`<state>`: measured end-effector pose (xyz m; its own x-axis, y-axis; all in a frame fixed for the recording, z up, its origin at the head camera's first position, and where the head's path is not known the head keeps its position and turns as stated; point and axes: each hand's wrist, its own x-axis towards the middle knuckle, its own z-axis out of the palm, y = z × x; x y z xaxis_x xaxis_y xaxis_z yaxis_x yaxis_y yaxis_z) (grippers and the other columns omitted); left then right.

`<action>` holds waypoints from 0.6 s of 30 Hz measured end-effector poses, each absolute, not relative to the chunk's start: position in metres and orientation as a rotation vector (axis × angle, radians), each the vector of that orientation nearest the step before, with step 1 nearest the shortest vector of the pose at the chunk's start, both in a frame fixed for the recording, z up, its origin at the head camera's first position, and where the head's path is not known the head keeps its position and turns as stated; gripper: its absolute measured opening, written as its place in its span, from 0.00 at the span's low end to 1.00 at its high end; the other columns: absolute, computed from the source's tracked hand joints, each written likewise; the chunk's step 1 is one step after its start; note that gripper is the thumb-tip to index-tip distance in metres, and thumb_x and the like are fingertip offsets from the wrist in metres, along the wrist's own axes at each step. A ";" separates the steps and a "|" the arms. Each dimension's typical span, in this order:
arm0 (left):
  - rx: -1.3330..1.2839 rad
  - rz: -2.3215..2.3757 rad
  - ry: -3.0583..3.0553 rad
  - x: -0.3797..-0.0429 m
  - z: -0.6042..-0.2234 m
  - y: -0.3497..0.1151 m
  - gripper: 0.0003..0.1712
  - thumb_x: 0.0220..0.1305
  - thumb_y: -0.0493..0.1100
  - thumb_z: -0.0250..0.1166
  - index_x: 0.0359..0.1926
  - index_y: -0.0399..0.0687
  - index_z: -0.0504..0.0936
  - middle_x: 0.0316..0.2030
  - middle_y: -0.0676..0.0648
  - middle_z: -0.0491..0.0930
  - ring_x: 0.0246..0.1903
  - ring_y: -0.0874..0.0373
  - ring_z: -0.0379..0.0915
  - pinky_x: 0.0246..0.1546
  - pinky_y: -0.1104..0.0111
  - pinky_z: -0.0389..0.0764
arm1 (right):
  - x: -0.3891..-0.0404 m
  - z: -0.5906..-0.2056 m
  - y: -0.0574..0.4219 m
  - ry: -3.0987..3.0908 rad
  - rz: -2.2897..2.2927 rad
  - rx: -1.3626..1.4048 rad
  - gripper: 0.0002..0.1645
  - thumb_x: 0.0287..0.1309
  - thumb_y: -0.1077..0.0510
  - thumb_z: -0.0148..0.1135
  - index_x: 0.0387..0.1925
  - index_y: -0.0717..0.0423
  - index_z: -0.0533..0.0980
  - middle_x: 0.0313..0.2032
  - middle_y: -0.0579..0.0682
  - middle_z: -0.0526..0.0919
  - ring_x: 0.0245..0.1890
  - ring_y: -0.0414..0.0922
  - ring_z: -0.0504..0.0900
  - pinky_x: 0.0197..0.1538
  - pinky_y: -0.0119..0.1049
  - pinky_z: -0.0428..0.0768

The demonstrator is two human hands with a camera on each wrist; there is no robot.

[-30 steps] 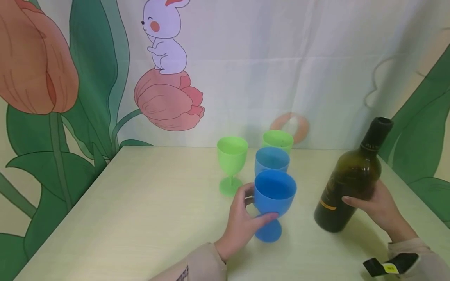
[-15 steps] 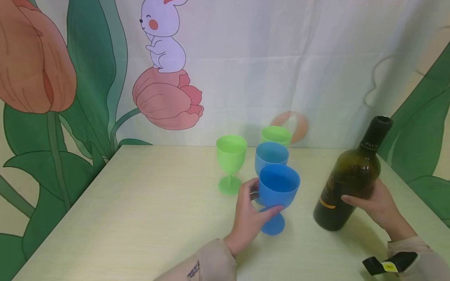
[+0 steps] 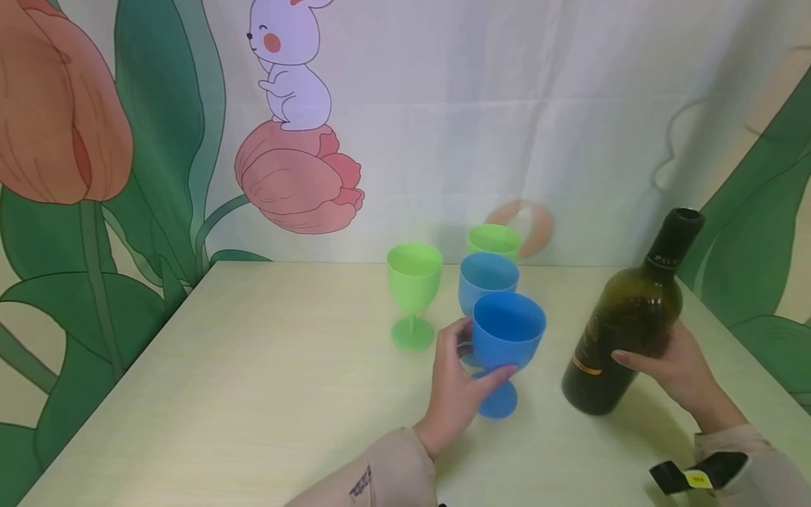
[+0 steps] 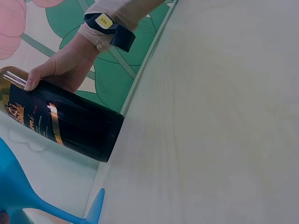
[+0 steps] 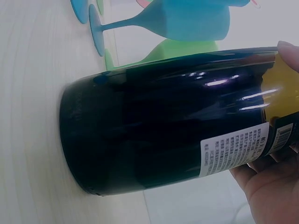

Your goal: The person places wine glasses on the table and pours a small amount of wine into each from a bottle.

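My left hand [image 3: 453,391] grips a blue goblet [image 3: 509,338] by the lower bowl and stem, the thumb across its near side. The goblet is upright, its open rim facing up. To the right, my right hand [image 3: 684,377] holds a dark green wine bottle [image 3: 608,345] round its body, the thumb over the label. The bottle's neck points up, without a cork showing. In the left wrist view the goblet's foot [image 4: 96,205] shows below the bottle [image 4: 70,116]. A white printed label [image 5: 233,148] is on the bottle's side in the right wrist view.
Behind the held goblet stands a second blue goblet [image 3: 488,274], partly hidden. Farther back is a green goblet [image 3: 494,239], close to the printed backdrop [image 3: 405,141]. Another green goblet [image 3: 413,282] stands to their left on the pale table [image 3: 253,373].
The left hand has moved the blue goblet a little to the right and away from me, nearer the bottle. The right hand and bottle have stayed almost still.
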<state>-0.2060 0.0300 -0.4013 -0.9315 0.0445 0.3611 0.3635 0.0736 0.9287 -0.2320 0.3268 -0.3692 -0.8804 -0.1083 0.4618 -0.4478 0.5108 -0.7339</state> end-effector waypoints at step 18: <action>-0.459 -1.975 -2.102 -0.204 -0.399 0.022 0.44 0.52 0.50 0.74 0.66 0.58 0.59 0.58 0.53 0.68 0.59 0.58 0.66 0.60 0.51 0.72 | -0.231 -0.369 0.325 -2.391 1.336 0.480 0.47 0.42 0.77 0.67 0.56 0.34 0.62 0.43 0.21 0.74 0.41 0.20 0.75 0.42 0.13 0.73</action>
<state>-0.2039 0.0216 -0.3989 -0.9269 0.0748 0.3678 0.3718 0.0477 0.9271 -0.2310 0.3254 -0.3691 -0.8780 -0.1178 0.4639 -0.4569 0.4954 -0.7388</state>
